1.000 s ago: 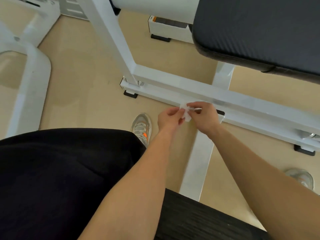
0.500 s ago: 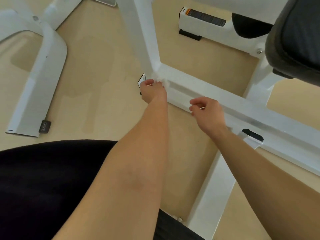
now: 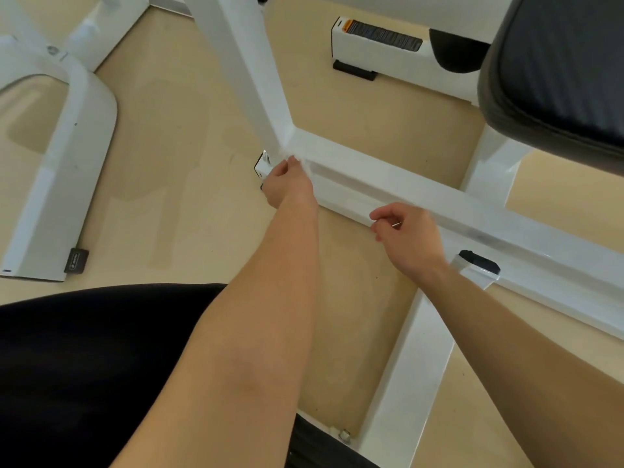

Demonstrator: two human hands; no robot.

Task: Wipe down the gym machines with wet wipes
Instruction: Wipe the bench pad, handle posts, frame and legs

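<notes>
The white gym machine frame has a low cross bar point(image 3: 456, 204) that meets a slanted post point(image 3: 246, 79) at a corner joint. My left hand point(image 3: 287, 184) grips a small white wet wipe point(image 3: 299, 161) and presses it against that joint; most of the wipe is hidden under my fingers. My right hand point(image 3: 408, 236) hovers just in front of the cross bar, further right, with its fingers loosely curled and nothing visible in them.
A black padded seat point(image 3: 557, 72) overhangs the frame at the upper right. Another white frame bar point(image 3: 405, 383) runs toward me from the cross bar. A neighbouring machine's white base point(image 3: 67, 163) lies on the beige floor at the left. My dark-clothed knee fills the lower left.
One second ago both hands pinched the wipe at the middle of the cross bar. My left hand has since carried it left to the corner joint; my right hand let go and stays by the bar.
</notes>
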